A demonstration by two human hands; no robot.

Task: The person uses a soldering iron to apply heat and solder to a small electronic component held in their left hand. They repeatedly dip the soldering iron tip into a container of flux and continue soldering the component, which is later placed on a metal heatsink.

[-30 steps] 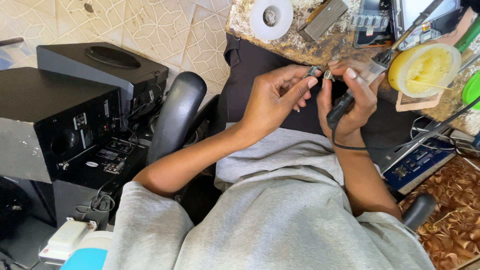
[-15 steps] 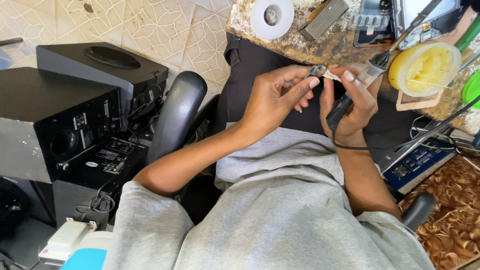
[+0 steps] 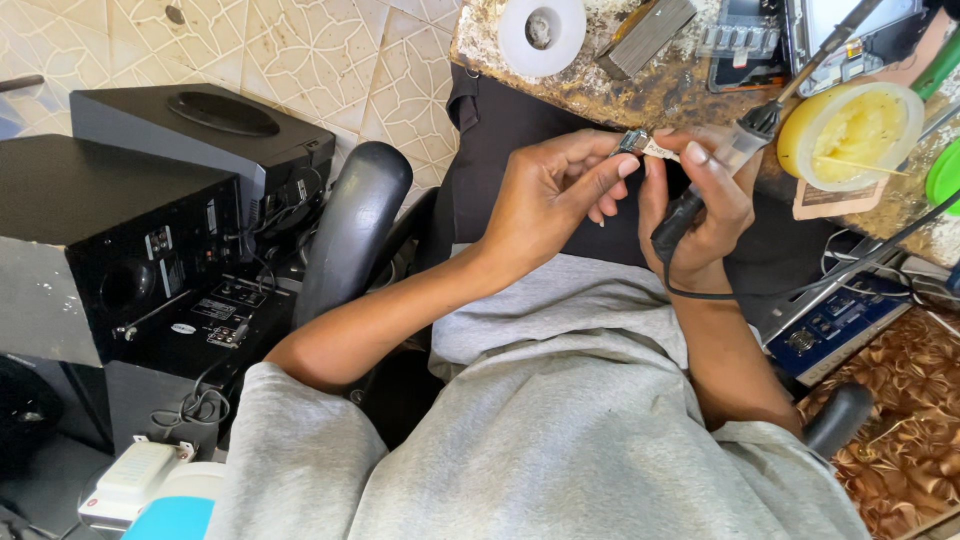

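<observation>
Left grip pinches small metal connector at fingertips, above lap by surface edge. Right grip closed round soldering iron. Connector light, stiff, slippery, likely fragile: you hold its sides.

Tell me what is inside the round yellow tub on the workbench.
The yellow tub holds a pale yellow paste, with a thin stick lying across it. How deep the paste goes cannot be seen. The right hand, holding a soldering iron, is beside it.
</observation>
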